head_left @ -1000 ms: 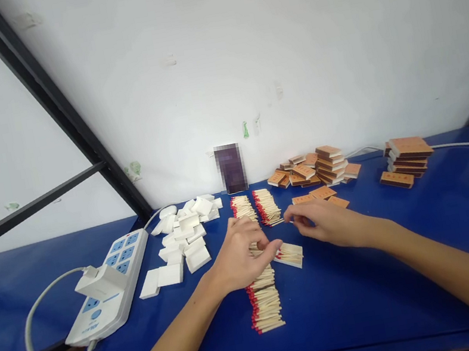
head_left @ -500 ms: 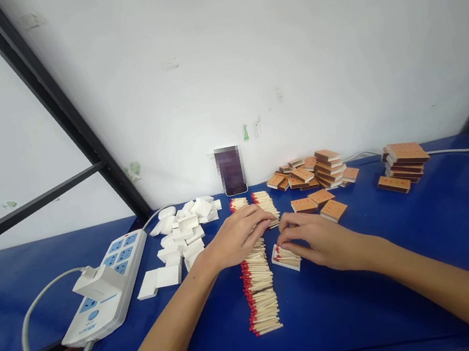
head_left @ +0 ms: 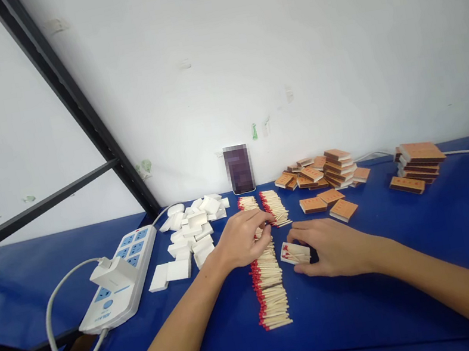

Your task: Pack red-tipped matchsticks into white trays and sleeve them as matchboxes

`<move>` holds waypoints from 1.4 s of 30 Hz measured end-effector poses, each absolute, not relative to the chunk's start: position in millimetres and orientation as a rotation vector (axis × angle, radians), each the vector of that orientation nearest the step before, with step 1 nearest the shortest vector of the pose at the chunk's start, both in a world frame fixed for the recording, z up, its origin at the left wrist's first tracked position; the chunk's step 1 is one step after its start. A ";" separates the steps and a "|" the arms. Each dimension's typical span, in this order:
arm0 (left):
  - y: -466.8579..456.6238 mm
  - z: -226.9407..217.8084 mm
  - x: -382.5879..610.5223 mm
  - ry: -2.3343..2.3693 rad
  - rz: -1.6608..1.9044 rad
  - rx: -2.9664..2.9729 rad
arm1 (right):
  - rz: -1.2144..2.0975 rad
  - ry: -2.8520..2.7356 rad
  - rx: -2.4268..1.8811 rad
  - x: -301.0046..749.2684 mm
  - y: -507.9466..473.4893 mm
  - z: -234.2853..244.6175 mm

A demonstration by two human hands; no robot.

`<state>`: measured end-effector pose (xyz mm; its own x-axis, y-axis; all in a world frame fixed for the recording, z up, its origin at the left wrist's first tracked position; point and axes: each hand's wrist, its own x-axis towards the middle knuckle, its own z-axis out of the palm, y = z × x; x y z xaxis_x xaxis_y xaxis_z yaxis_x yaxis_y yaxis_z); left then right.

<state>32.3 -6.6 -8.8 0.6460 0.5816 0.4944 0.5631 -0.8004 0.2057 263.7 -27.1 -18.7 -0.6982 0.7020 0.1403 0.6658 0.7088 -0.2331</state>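
Observation:
My left hand (head_left: 248, 238) hovers over the long column of red-tipped matches (head_left: 268, 281), its thumb and fingers curled close together. Its fingertips reach the lower end of a shorter row of matches (head_left: 274, 205); anything between them is too small to make out. To the right, a small white matchbox tray (head_left: 294, 254) with a few matches inside is held at its right end. My right hand (head_left: 326, 247) has its thumb on the near side of this tray and its fingers on the far side.
White empty trays (head_left: 190, 232) lie heaped on the left, beside a power strip (head_left: 119, 280) with a plugged-in adapter. Orange matchboxes (head_left: 338, 172) are piled behind my right hand, and another stack (head_left: 420, 161) stands farther right. A phone (head_left: 240, 171) leans on the wall.
My right hand has shifted from pinching over the tray's matches to spanning its right end. My left thumb and fingers have curled at the short match row. The view has swung slightly left.

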 end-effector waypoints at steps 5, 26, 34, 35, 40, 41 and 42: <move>-4.4 -7.2 33.9 1.152 0.811 2.744 | 0.219 -2.675 -1.097 266.9 -20.7 -19.0; -5.9 -8.4 35.1 1.058 0.694 2.814 | 0.257 -2.732 -1.081 267.4 -25.0 -12.2; -6.3 -16.6 39.3 1.019 0.749 2.896 | -0.189 -2.721 -0.941 271.6 -21.2 -20.8; -6.3 -16.8 39.7 1.006 0.801 2.901 | -0.250 -2.708 -0.955 272.2 -20.1 -21.8; -8.6 -14.8 41.4 0.999 0.981 2.886 | -0.251 -2.700 -0.999 273.8 -16.5 -25.7; -9.1 -14.3 41.2 1.023 0.987 2.886 | -0.235 -2.706 -0.992 274.0 -16.4 -25.9; -9.4 -13.9 40.9 1.045 0.988 2.884 | -0.224 -2.712 -0.988 274.0 -16.5 -25.7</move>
<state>40.9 -9.4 -13.9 0.6023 0.5546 0.5742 0.6045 -0.7866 0.1256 274.0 -16.5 -25.7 -0.7403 0.6108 0.2808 0.6486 0.7588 0.0594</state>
